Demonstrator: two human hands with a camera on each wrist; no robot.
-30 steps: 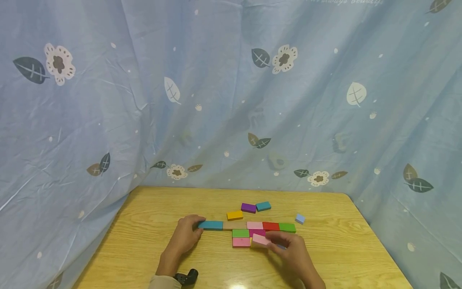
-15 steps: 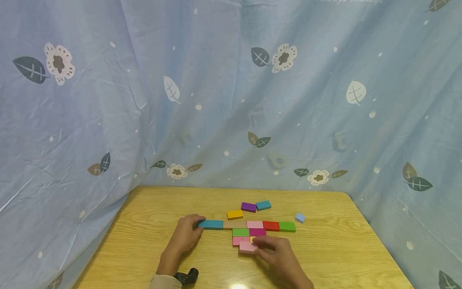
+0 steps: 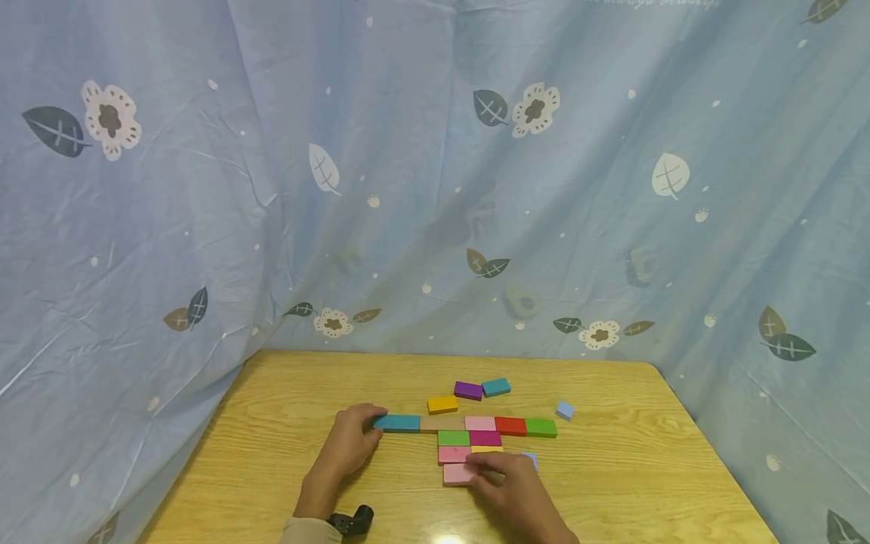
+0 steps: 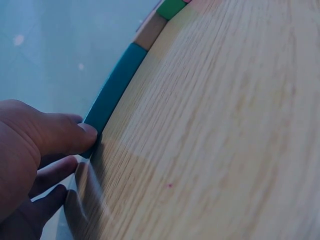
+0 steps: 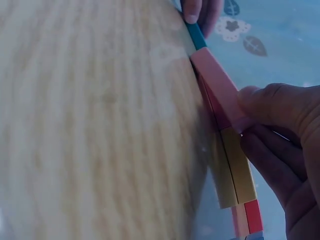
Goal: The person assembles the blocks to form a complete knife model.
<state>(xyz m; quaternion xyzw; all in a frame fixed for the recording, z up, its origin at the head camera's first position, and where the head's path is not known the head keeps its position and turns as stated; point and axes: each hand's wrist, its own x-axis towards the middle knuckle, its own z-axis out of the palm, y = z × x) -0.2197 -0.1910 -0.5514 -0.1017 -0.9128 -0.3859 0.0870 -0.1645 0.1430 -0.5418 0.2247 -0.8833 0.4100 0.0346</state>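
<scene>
At the left end of a row of wooden blocks, my left hand [image 3: 350,440] pinches the end of a long blue block [image 3: 399,424] between thumb and fingers. My right hand [image 3: 514,485] grips a light pink block [image 3: 458,474] by its right end, just in front of a darker pink block [image 3: 453,455]. In the right wrist view the light pink block [image 5: 218,87] looks tilted against the blocks behind it; whether it touches the table I cannot tell. A green block [image 3: 453,437], a magenta block [image 3: 485,438] and a partly covered yellow block [image 3: 487,449] adjoin the darker pink one.
Along the row lie a tan block [image 3: 442,424], a pink block [image 3: 479,424], a red block [image 3: 510,426] and a green block [image 3: 541,428]. Behind are loose orange [image 3: 442,405], purple [image 3: 468,391] and teal blocks [image 3: 496,387]. Small light blue blocks [image 3: 565,410] lie rightward.
My right hand has carried the light pink block left and toward the front edge, from over the yellow block to before the darker pink one. The left hand has stayed on the blue block.
</scene>
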